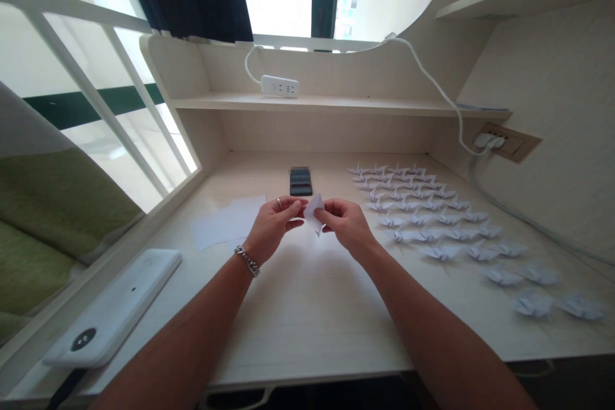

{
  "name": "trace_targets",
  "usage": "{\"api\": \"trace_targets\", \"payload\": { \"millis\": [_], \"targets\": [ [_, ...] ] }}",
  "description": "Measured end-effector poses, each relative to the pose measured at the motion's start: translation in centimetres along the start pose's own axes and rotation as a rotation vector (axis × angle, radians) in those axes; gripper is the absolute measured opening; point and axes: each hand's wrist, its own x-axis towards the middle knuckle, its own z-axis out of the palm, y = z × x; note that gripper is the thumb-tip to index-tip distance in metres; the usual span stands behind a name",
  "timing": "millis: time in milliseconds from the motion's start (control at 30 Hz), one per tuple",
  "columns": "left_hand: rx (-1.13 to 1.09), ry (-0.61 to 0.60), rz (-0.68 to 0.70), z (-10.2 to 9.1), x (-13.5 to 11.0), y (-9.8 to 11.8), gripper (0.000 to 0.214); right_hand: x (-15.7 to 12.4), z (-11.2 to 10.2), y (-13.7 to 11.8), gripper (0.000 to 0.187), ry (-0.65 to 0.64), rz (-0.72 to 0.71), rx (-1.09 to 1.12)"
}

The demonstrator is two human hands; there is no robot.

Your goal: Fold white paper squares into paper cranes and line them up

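Above the middle of the desk, a small folded piece of white paper (314, 214) is held up between my hands. My right hand (346, 221) pinches it from the right, thumb lying across its face. From the left, my left hand (276, 221) has thumb and forefinger closed at the paper's edge; the exact grip there is partly hidden. Flat white paper sheets (228, 224) lie just left of my left hand. To the right of my right hand stand rows of folded white paper cranes (430, 205).
Behind my hands lies a small dark flat object (300, 181). A white power bank (115, 307) with a black cable rests at the front left. On the shelf (336, 104) sits a power strip (279, 86); its cord runs to a wall socket (512, 141) at right.
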Motion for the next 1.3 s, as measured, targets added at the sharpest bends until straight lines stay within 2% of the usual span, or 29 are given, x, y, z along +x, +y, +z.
{"api": "trace_targets", "payload": {
  "millis": [133, 400, 533, 800, 1033, 1300],
  "targets": [
    [-0.057, -0.131, -0.056, 0.1, -0.2, 0.1, 0.029, 0.0, 0.1, -0.2, 0.026, 0.027, -0.040, 0.018],
    [-0.107, -0.175, -0.004, 0.4, -0.1, -0.3, 0.027, -0.2, 0.1, 0.1, 0.024, 0.031, -0.114, -0.043],
    [-0.090, -0.134, 0.011, 0.6, -0.2, -0.5, 0.028, -0.2, 0.0, 0.2, 0.025, 0.064, -0.145, -0.124],
    [-0.032, -0.070, 0.025, 1.0, -0.3, -0.9, 0.030, -0.7, 0.1, -0.4, 0.015, 0.108, -0.199, -0.274],
    [0.003, 0.012, 0.030, 0.7, -0.1, -1.0, 0.033, 0.1, 0.0, 0.0, 0.031, -0.059, -0.056, 0.056],
    [0.065, 0.061, 0.031, 0.9, -0.2, -1.1, 0.035, 0.2, 0.1, 0.5, 0.032, -0.017, -0.047, 0.046]
  ]
}}
